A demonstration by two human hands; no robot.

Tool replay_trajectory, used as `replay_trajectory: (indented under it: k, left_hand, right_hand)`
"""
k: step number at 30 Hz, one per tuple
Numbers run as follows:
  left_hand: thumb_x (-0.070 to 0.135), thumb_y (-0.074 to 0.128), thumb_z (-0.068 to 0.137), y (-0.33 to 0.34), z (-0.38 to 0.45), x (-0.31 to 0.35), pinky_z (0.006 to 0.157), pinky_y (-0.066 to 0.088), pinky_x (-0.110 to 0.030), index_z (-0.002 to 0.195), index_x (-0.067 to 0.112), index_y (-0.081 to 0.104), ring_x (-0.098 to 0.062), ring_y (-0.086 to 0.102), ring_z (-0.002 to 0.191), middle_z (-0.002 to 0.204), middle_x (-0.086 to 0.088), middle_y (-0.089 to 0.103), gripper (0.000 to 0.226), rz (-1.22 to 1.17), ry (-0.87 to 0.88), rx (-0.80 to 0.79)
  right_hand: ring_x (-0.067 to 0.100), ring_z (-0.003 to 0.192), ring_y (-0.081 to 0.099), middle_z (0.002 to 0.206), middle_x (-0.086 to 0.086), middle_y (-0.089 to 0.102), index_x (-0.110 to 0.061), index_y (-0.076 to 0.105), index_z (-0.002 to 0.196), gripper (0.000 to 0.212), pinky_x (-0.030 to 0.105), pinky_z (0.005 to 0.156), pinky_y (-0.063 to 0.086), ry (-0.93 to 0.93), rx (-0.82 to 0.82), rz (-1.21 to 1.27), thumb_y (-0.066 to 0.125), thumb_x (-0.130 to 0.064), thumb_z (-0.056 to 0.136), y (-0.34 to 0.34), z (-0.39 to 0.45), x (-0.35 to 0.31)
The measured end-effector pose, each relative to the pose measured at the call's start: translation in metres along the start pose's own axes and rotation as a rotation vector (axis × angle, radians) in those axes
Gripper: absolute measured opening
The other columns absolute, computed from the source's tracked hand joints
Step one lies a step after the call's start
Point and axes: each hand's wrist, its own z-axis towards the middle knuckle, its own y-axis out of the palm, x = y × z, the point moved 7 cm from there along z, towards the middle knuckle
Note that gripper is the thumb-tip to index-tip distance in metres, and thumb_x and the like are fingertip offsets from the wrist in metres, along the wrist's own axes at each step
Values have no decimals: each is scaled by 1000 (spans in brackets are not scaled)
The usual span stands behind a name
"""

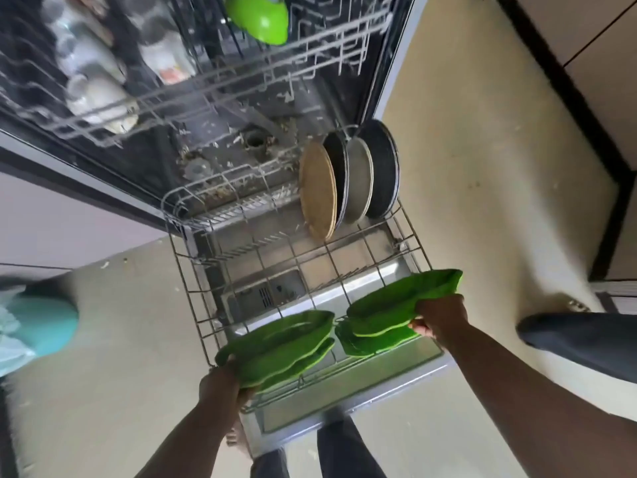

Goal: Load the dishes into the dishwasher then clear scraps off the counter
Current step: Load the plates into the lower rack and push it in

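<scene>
The dishwasher (220, 139) stands wide open, its lower rack (310, 267) pulled right out over the dropped door. Both hands are down at the rack's near edge. The left hand (220, 384) grips a pair of stacked green leaf-shaped plates (279, 346) at their near end, fingers curled tight around the rim, over the rack's near left corner. The right hand (439, 315) clamps a second pair of green plates (396, 305) by their right end, thumb on top and fingers tucked underneath, tilted up over the near right corner. Whether either pair touches the wires is hard to say.

Along the rack's far right edge four round plates stand upright in the slots: a tan plate (317, 191) nearest the middle, then a dark plate (336, 160), a grey plate (360, 181) and a big black plate (381, 170) at the outside.

Up above, the upper rack (193, 94) carries white cups (93, 84), blurred, along its left side, and a bright green bowl (262, 17) at its far edge. Bits of food litter the tub floor behind the lower rack.

On the pale floor (465, 201), a teal shape (44, 327) sits at the left, too blurred to name.
</scene>
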Motion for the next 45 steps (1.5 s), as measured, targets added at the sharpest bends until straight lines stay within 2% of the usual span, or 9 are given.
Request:
replay_trajectory:
  k: [5,9,13,16,18,20,27,35,45]
  left_hand:
    - [11,57,94,10,15,-3,31,48,-26,103,0,51,-28,57,62,75,-17,57,15,91,-62,116]
    - [8,63,89,12,35,-5,58,56,-37,101,3,53,-28,59,64,73,-15,55,16,102,-121,147]
    - [10,64,89,15,48,0,40,51,-34,107,3,52,-28,59,66,84,-16,57,23,181,-95,165]
    - [21,70,86,16,62,9,34,50,-27,114,-6,51,-28,59,64,97,-21,59,43,418,-5,198]
    - [30,73,82,13,70,17,61,59,-40,126,-6,39,-37,64,82,111,-24,60,66,608,93,252]
    - [33,71,83,11,76,22,88,50,-44,137,-5,22,-44,58,106,123,-27,54,83,785,169,283]
    - [8,52,88,14,83,19,96,43,-44,123,-4,46,-42,50,118,127,-27,52,38,957,160,290]
    - [5,48,85,15,81,16,94,42,-40,125,1,50,-40,50,117,128,-24,49,40,1040,179,230]
    - [10,47,86,12,76,9,91,42,-38,137,11,42,-39,50,117,131,-21,49,50,953,234,148]
  right_hand:
    - [28,40,64,94,28,62,4,43,120,42,29,39,51,4,-18,-44,58,13,82,18,7,4]
    - [27,56,68,61,15,67,1,58,104,19,38,60,60,94,-80,-18,58,8,87,37,10,11]
    - [22,40,64,78,20,64,2,56,93,13,26,40,51,62,-61,-24,60,10,84,44,20,9]
    - [12,41,62,81,13,60,-3,52,101,12,23,47,51,27,-100,-98,55,1,90,55,32,10]
    - [9,42,62,83,11,59,-5,52,99,8,22,50,51,5,-96,-107,52,-3,92,57,41,8]
    - [10,43,63,79,10,60,-5,51,87,6,25,53,55,10,-61,-116,52,-5,93,56,49,5]
    - [26,58,65,75,16,63,4,57,96,9,39,66,61,13,57,-128,61,-1,90,55,55,-3]
    - [26,53,66,77,17,64,0,57,86,5,37,56,60,-2,57,-122,60,4,86,64,51,6]
    - [28,55,64,57,12,62,-5,50,77,11,39,68,57,47,128,-57,54,3,83,55,62,16]
